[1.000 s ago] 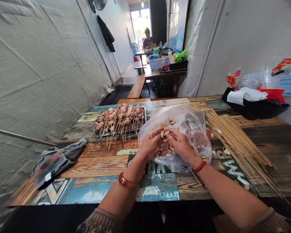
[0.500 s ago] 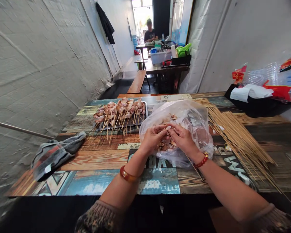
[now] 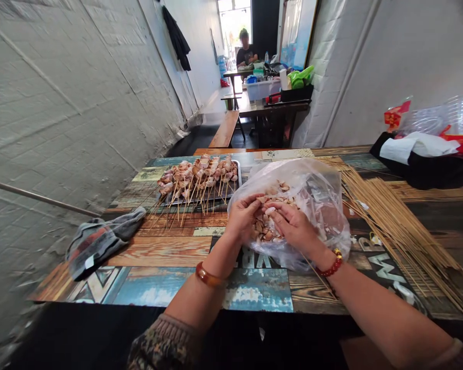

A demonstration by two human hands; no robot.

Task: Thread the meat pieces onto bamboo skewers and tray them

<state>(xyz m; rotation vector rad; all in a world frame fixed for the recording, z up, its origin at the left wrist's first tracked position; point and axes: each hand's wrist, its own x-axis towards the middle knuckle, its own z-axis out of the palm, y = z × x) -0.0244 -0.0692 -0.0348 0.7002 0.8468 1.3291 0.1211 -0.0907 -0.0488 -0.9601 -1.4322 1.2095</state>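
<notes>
My left hand (image 3: 244, 218) is closed in a pinch over an open clear plastic bag (image 3: 327, 187), with a small brownish piece of meat at its fingertips. Facing it, my right hand (image 3: 295, 226) is also closed, thumb against fingers, with a small pale spot at the thumb tip. A thin bamboo skewer (image 3: 319, 275) comes out from under this hand toward the table's front edge; its upper end is hidden. Many brown and pale meat pieces (image 3: 268, 234) lie inside the bag. To the left, a metal tray (image 3: 239, 177) bears a pile of meat skewers (image 3: 200, 174), their sticks pointing toward me.
Loose bamboo skewers (image 3: 409, 226) fan out right of the bag. A grey cloth (image 3: 104, 241) lies at the left table edge. At the back right sits a black container (image 3: 424, 167) with packaging. Beyond are a bench (image 3: 226, 128), another table and a seated person (image 3: 247, 54).
The view has turned slightly left, so the scene sits farther right. My fingertips have parted a little, the right hand lower, and more of the pieces in the bag show.
</notes>
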